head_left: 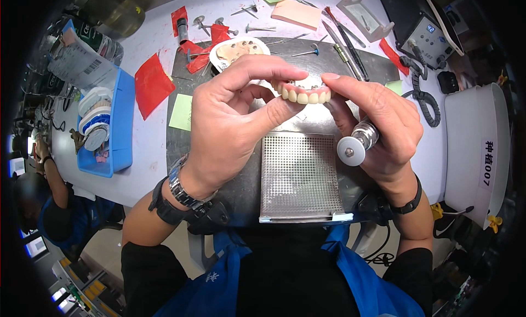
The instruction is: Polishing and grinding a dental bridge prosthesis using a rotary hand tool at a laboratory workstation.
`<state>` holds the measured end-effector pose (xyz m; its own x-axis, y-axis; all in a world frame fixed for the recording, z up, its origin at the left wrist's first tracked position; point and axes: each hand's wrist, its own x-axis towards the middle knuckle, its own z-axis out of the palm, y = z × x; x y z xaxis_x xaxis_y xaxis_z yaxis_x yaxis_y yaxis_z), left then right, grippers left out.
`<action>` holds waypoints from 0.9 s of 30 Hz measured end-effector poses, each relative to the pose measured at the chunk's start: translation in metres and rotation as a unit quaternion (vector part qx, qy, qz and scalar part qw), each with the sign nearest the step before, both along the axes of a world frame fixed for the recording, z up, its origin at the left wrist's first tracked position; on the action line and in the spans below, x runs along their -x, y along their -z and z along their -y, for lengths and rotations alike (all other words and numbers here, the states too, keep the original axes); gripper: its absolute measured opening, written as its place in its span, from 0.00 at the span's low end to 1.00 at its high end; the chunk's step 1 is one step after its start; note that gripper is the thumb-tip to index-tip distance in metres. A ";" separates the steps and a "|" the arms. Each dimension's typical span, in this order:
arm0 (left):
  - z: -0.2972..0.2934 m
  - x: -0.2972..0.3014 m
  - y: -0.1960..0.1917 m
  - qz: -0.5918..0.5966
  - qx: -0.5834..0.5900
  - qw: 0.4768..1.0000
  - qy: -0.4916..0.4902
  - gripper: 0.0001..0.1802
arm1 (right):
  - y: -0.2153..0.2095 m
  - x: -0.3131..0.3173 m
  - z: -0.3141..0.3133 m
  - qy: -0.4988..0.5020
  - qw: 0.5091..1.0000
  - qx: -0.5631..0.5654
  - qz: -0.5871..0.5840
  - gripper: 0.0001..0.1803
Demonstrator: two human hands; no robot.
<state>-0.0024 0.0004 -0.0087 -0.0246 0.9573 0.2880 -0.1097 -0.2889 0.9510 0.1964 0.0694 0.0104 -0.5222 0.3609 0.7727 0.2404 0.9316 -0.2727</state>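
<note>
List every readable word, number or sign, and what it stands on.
White bin: dark characters and digits, legible, not transcribed.
Control unit: lit display digits, legible, not transcribed.
Blue garment: white mark, too small to read.
Barcoded paper: print too small to read.
Green bottle label: too blurred to read.

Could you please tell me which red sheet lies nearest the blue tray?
The large red sheet just right of the blue tray; the other red pieces are smaller and lie farther away.
</note>
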 end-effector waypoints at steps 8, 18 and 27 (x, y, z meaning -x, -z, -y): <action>0.002 -0.002 -0.007 0.147 0.157 0.974 0.071 0.20 | 0.001 -0.002 0.003 0.020 1.000 0.019 -0.005 0.18; 0.002 -0.003 -0.002 0.179 0.125 0.970 0.101 0.17 | 0.000 -0.003 0.005 -0.012 0.998 0.053 0.028 0.18; 0.002 -0.006 -0.006 0.129 0.104 0.985 0.037 0.19 | 0.009 -0.002 -0.002 0.057 0.988 0.126 0.062 0.14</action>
